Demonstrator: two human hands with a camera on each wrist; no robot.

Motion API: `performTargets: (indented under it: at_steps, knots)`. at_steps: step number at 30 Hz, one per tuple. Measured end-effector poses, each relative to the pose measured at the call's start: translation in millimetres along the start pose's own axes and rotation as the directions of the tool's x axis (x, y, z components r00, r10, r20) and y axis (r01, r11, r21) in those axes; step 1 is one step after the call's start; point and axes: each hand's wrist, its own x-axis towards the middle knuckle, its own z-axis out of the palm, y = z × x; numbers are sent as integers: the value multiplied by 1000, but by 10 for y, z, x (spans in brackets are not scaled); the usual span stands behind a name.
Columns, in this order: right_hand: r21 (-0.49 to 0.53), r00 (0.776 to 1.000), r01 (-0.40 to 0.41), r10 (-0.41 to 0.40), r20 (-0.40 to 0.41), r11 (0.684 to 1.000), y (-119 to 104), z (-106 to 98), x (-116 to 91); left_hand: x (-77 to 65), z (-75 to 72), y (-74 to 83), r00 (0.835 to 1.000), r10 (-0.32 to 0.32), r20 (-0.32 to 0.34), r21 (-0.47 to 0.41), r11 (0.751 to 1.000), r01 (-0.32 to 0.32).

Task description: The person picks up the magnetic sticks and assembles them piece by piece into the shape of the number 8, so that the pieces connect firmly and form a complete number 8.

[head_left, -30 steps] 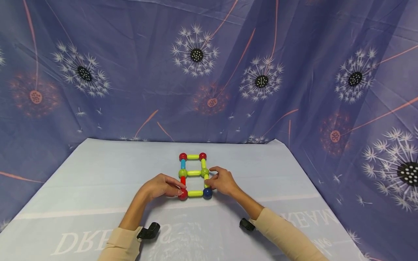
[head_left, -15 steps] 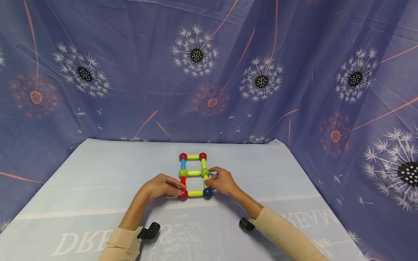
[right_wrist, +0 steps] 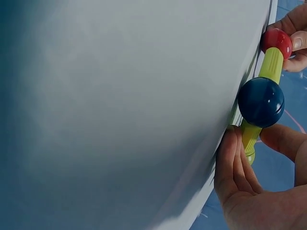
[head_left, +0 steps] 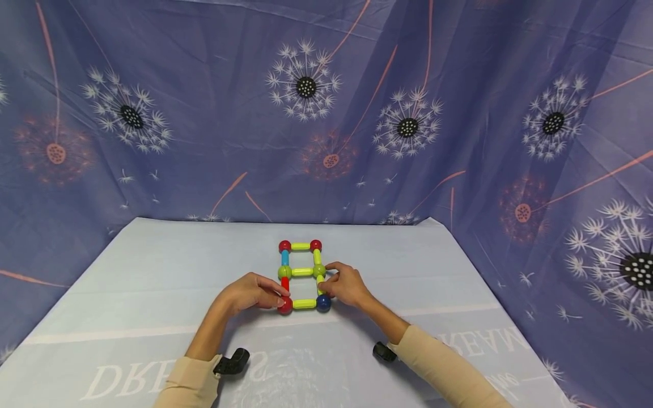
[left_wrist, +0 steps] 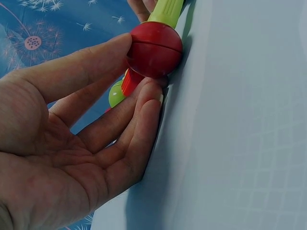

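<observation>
A ladder-shaped frame of magnetic balls and rods lies flat on the table, two cells deep. My left hand (head_left: 255,292) is at its near left corner, thumb and fingers pinching the red ball (left_wrist: 156,50). Across from it, my right hand (head_left: 349,285) holds the near right yellow-green rod (right_wrist: 250,136) just behind the blue ball (right_wrist: 261,102). Another yellow-green rod (head_left: 304,304) joins these two balls. Behind my left fingers, a red rod (head_left: 285,283) runs to a green ball (head_left: 284,272). Fingers partly cover both side rods.
The frame's far end has two red balls (head_left: 316,246) and a blue rod (head_left: 285,258) on its left side. A pale cloth with printed letters covers the table (head_left: 178,255). Purple dandelion-print curtains (head_left: 214,113) rise behind and to the right.
</observation>
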Motion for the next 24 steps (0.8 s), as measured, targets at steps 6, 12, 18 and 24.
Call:
performTargets:
  at_steps: [6, 12, 18, 24]
  knots:
    - [17, 1000, 6, -7, 11, 1000, 7, 11, 0, -2, -1, -11, 1000, 9, 3, 0, 1000, -9]
    - [16, 1000, 6, -6, 11, 1000, 14, 17, 12, 7, -14, -18, 1000, 7, 2, -6, 1000, -7]
    - [27, 1000, -2, 1, 25, 1000, -12, 16, -7, 1, -10, -6, 1000, 1, 22, -24, 1000, -1]
    - [11, 999, -5, 4, 35, 1000, -19, 2, -8, -22, -2, 45, 1000, 7, 27, -8, 1000, -7]
